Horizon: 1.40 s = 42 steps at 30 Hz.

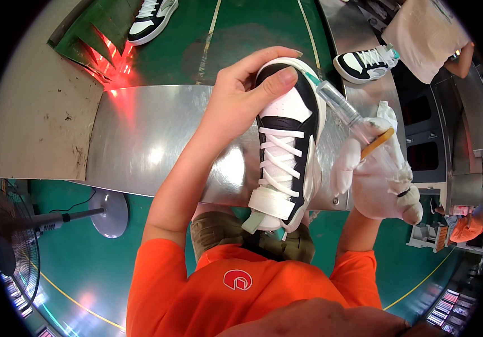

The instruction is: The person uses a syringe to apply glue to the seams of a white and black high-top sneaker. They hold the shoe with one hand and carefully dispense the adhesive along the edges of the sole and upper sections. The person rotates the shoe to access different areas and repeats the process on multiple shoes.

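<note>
My bare left hand grips the toe of a black-and-white sneaker, thumb across the toe cap and fingers round the front. The sneaker has white laces and points away from me, its heel near my lap. In my right hand, which wears a white glove, is a clear syringe with a yellowish flange and a green tip. That tip meets the edge where the upper joins the white sole, at the right of the toe. Whether any fluid comes out is too small to see.
A steel bench and a green conveyor belt lie ahead. Another sneaker sits on the belt near a red-lit opening. A third sneaker rests on the right-hand ledge, beside a co-worker. A fan stands at left.
</note>
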Each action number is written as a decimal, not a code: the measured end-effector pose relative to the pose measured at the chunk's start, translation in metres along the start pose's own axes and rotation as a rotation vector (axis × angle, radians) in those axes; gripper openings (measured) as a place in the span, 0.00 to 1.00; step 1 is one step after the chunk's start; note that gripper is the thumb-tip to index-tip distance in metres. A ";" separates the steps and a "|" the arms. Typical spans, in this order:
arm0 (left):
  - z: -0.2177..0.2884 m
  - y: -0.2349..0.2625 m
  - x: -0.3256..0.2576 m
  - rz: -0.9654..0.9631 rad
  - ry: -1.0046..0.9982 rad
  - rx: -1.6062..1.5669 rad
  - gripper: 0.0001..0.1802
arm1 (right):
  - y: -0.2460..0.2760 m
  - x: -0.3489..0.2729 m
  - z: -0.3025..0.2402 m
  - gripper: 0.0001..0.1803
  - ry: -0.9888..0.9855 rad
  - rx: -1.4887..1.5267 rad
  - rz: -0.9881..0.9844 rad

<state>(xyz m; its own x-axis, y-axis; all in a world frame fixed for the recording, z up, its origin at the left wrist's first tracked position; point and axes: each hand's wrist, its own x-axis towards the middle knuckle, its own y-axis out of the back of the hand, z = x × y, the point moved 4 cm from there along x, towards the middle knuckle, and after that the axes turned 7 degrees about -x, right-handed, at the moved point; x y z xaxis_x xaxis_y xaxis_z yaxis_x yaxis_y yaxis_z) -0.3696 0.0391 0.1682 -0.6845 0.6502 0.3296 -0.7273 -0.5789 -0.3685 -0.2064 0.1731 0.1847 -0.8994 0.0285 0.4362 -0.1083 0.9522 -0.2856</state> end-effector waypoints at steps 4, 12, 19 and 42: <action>0.001 0.001 -0.002 0.004 0.010 0.006 0.21 | -0.013 0.015 -0.014 0.41 0.100 -0.009 0.006; 0.005 -0.002 -0.001 -0.051 -0.012 0.025 0.24 | -0.018 0.049 -0.026 0.47 0.167 -0.819 0.402; -0.001 0.004 -0.001 0.003 -0.070 -0.006 0.18 | 0.031 -0.049 -0.012 0.41 -0.327 -1.025 0.706; 0.003 0.001 -0.004 -0.088 -0.088 -0.023 0.24 | 0.003 -0.031 -0.040 0.35 -0.270 -0.718 0.665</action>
<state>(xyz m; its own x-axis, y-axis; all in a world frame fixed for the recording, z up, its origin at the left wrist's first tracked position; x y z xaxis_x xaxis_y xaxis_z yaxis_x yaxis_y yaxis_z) -0.3679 0.0344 0.1693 -0.6208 0.6515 0.4361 -0.7839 -0.5097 -0.3545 -0.1617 0.1874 0.2041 -0.7598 0.6344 0.1425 0.6492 0.7284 0.2188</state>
